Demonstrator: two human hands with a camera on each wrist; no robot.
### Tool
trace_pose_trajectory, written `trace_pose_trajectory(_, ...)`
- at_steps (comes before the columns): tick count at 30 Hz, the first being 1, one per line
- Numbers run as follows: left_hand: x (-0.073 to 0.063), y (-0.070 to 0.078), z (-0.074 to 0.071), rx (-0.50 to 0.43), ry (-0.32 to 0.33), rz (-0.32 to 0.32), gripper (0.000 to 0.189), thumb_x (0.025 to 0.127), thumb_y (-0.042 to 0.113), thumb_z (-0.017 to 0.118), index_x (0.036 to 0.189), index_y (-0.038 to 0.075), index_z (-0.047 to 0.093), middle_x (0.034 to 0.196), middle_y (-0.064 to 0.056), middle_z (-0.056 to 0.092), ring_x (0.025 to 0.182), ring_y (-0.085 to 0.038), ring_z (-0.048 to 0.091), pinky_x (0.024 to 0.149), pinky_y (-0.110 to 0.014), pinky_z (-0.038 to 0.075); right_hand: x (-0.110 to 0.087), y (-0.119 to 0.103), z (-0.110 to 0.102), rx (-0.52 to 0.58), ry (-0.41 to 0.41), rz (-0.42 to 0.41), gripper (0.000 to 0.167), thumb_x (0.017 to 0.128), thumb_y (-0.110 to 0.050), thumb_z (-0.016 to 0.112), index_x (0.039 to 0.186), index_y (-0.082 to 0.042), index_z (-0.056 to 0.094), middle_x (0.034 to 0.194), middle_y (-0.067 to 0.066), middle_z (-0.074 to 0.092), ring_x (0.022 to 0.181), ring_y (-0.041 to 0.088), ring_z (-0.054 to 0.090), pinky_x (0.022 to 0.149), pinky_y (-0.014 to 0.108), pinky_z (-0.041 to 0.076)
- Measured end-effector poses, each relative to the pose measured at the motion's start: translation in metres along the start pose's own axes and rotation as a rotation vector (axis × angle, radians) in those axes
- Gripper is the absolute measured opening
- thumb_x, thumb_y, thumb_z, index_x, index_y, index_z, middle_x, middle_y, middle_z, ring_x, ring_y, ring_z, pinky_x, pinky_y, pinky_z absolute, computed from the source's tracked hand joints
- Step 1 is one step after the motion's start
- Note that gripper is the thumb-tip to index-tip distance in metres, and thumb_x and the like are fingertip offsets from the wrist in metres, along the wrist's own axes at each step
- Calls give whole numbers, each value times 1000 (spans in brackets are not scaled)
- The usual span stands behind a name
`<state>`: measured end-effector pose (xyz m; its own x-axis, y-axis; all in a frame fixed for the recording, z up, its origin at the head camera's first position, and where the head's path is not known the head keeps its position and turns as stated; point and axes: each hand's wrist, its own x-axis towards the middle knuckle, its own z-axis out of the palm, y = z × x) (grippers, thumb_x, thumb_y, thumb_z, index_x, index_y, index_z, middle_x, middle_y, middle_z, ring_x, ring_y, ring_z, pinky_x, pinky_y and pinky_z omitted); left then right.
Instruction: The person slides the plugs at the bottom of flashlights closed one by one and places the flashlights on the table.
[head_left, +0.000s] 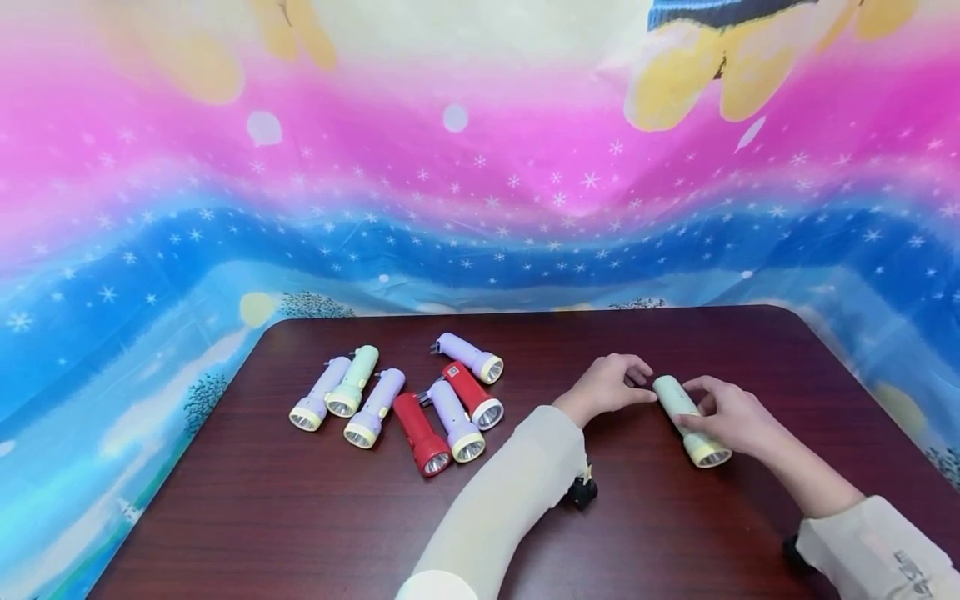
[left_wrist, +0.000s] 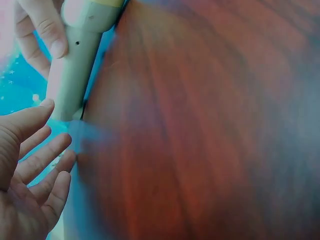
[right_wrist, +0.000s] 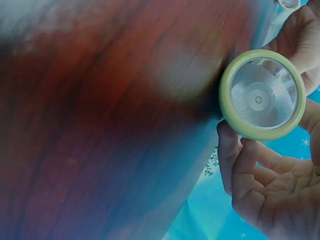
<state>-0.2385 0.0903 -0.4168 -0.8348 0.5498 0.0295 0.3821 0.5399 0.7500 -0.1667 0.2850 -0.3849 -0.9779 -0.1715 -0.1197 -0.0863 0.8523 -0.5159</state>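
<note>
My right hand (head_left: 733,415) grips a pale green flashlight (head_left: 673,400) on the right side of the table, thumb on one side and fingers on the other. Its cream-rimmed lens (right_wrist: 262,95) points toward me and fills much of the right wrist view. Just left of the flashlight's tail end, my left hand (head_left: 606,385) holds nothing, its fingers relaxed and spread. In the left wrist view the left thumb (left_wrist: 35,119) comes right up to the tail of the flashlight (left_wrist: 75,75).
Several flashlights lie at the table's left: a purple one (head_left: 324,387), a green one (head_left: 356,375) and another purple (head_left: 378,404). Nearer the middle are two red ones (head_left: 416,425) (head_left: 467,390), with purple ones (head_left: 452,412) (head_left: 465,353) beside and behind. A patterned curtain (head_left: 480,200) borders the dark wooden table (head_left: 300,517).
</note>
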Motion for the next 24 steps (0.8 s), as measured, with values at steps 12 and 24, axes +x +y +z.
trace_pose_trajectory(12, -2, -4, -49, -16, 49, 25, 36, 93, 28, 71, 125, 11, 66, 116, -5, 71, 100, -11, 66, 84, -19, 53, 3, 1, -2, -14, -26, -23, 67, 88, -27, 74, 137, 8, 46, 89, 14, 66, 75, 21, 60, 61, 32, 48)
trace_pose_trajectory(24, -14, -22, -85, 57, 67, -17, 32, 95, 26, 69, 123, 11, 66, 117, -6, 70, 104, -16, 66, 91, -26, 54, 3, 2, -1, -15, -42, -29, 67, 88, -27, 73, 138, 7, 45, 91, 13, 66, 76, 21, 60, 61, 32, 48)
